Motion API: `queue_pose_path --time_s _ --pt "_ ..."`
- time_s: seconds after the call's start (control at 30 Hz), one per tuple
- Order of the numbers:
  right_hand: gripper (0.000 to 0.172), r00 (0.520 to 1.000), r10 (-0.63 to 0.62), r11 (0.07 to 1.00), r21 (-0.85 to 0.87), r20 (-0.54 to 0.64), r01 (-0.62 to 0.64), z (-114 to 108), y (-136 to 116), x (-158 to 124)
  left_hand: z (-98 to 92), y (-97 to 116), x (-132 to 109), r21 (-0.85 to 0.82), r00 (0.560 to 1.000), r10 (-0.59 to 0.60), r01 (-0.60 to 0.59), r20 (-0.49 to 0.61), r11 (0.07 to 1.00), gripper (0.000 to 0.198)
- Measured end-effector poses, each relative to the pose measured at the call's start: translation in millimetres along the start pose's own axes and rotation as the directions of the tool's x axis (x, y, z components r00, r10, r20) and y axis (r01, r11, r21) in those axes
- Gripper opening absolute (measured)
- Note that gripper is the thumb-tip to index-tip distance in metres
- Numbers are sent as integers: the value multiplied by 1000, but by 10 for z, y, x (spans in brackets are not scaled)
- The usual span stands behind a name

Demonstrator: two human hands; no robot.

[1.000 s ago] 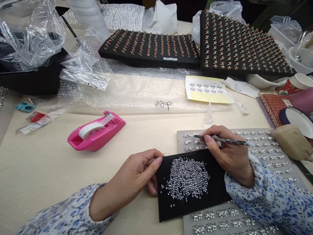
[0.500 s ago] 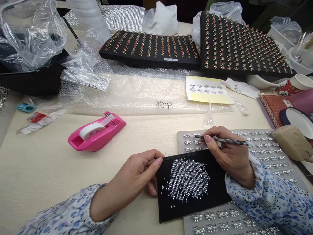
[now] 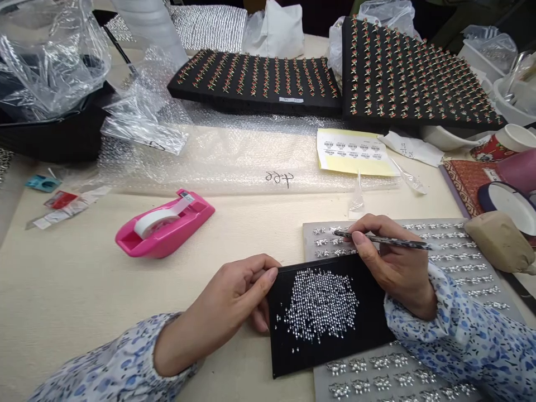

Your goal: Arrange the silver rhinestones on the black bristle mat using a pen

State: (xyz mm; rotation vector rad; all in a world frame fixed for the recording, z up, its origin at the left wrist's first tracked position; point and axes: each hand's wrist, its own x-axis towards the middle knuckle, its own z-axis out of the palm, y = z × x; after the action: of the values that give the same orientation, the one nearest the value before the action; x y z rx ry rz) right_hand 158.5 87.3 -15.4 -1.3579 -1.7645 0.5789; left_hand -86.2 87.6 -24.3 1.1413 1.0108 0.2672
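Centre-right, at the near table edge: black tray (image 3: 371, 329), its right part overlapping the grey board (image 3: 464, 279); heap of small clear stones (image 3: 322, 304) in its middle, bare black margin all round; left hand (image 3: 234, 301) half closed, thumb and fingers gripping the tray's left edge; right hand (image 3: 396, 268) pinched tight around a thin stick tool (image 3: 393, 241), tip on the board's top-left rows just past the tray's far edge; bare table (image 3: 84, 279) to the left; pink tape dispenser (image 3: 165, 223) well apart; bubble wrap (image 3: 234, 159) beyond.
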Motion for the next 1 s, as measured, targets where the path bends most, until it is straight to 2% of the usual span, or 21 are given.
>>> queue_pose_path --time_s 0.07,0.17,0.27,0.6,0.67,0.77,0.9,1.0 --pt "12 999 -48 993 104 24 46 -27 -12 -26 -2 -2 3 3 1000 -1 1 2 1000 26" --pt "14 976 -187 954 258 110 154 -61 -26 -67 -2 0 2 5 1000 2 -2 2 1000 27" --pt "15 948 -265 933 296 178 206 -67 -30 -90 2 3 -1 6 1000 11 -11 -2 1000 26" --pt "15 938 -252 943 278 239 182 -48 -45 -84 4 -10 -4 0 1000 12 -12 -4 1000 25" --pt "15 943 -250 939 291 218 182 -47 -45 -91 3 -8 -6 -1 1000 12 -12 -4 1000 25" --pt "15 971 -206 941 297 120 163 -42 -35 -89 3 -3 -3 3 1000 9 -9 -2 1000 25" --pt "16 994 -105 986 129 -9 105 -16 -7 -33 4 -6 4 7 1000 7 -7 -3 1000 26" --pt "12 997 -82 997 9 -10 82 13 17 13 4 -17 6 2 1000 1 -1 -5 1000 27"
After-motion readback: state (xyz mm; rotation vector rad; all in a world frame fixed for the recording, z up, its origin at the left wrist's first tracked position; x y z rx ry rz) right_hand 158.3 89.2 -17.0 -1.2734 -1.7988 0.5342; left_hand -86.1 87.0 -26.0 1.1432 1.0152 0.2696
